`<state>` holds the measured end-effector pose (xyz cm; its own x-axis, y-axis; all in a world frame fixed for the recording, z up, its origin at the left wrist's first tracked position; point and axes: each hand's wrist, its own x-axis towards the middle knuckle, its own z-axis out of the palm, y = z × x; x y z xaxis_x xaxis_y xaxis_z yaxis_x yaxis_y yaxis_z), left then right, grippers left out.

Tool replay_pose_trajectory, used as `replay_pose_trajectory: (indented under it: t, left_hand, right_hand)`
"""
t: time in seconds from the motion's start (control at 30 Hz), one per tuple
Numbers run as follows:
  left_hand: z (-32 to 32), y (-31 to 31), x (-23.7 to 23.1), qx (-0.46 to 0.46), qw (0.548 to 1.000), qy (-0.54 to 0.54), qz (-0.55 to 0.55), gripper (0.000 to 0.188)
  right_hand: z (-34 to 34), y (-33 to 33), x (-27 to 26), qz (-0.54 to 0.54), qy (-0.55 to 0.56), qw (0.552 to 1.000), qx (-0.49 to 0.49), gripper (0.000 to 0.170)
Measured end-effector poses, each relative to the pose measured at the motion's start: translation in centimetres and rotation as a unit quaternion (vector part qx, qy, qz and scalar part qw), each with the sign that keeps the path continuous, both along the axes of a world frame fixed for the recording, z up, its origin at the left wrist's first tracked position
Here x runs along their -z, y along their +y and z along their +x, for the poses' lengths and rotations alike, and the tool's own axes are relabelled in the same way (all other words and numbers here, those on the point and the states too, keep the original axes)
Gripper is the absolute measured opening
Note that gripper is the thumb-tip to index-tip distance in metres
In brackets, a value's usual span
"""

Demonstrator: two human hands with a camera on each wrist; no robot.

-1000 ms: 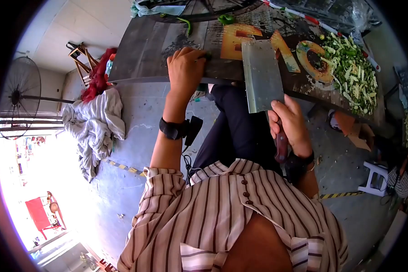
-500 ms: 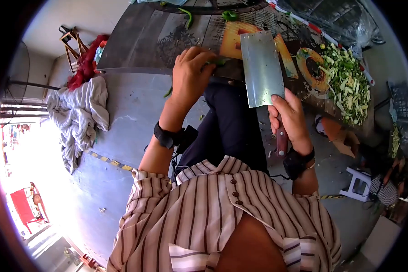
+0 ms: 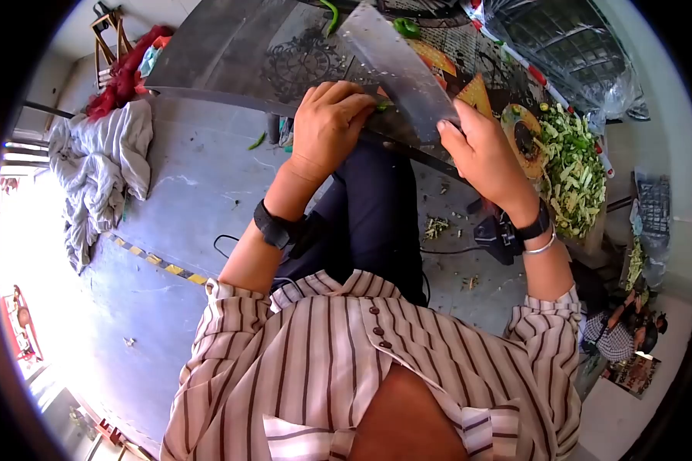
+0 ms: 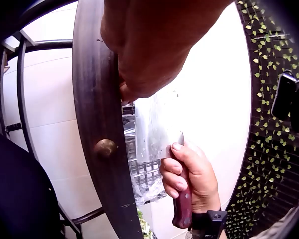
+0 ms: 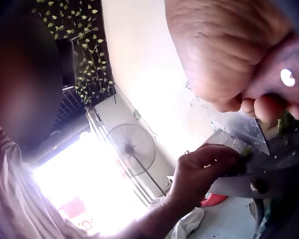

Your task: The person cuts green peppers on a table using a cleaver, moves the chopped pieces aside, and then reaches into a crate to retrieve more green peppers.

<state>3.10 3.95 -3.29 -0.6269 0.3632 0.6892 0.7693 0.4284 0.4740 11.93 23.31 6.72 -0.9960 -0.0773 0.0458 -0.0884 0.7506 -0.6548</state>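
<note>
At the table (image 3: 223, 58), the bent left hand (image 3: 331, 123) pinches green pepper (image 3: 383, 105), the right hand's grip (image 3: 490, 154) curled round a tilted cleaver (image 3: 400, 71).

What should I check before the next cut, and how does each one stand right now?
1. Right hand gripping cleaver: ok, held by its handle.
2. Left hand holding pepper: ok, a green end shows past the hand.
3. Left hand clear of cleaver: cannot tell, they look close and the gap is unclear.
4. Cleaver clean: not ok, bits cling to it.
5. Pile out of the way: ok, off to the right.
6. Floor swept: not ok, scraps lie there.
</note>
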Motion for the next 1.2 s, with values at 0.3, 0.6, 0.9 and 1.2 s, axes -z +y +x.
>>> replay_pose_trajectory:
  t: [0.3, 0.6, 0.9, 1.2]
  left_hand:
    - [-0.4, -0.5, 0.5, 0.046, 0.998, -0.015, 0.033, 0.013]
    - [-0.2, -0.7, 0.5, 0.050, 0.998, -0.025, 0.035, 0.016]
    - [0.0, -1.0, 0.6, 0.058, 0.997, -0.024, 0.043, 0.013]
    - [0.0, -1.2, 0.4, 0.067, 0.997, -0.013, 0.039, 0.012]
  right_hand:
    - [-2.7, -0.9, -0.4, 0.082, 0.056, 0.991, -0.089, 0.018]
    - [-3.0, -0.2, -0.6, -0.028, -0.104, 0.994, -0.001, 0.021]
    - [-2.4, -0.2, -0.8, -0.041, -0.121, 0.992, 0.003, 0.021]
    - [-3.1, -1.2, -0.5, 0.036, -0.038, 0.997, -0.056, 0.021]
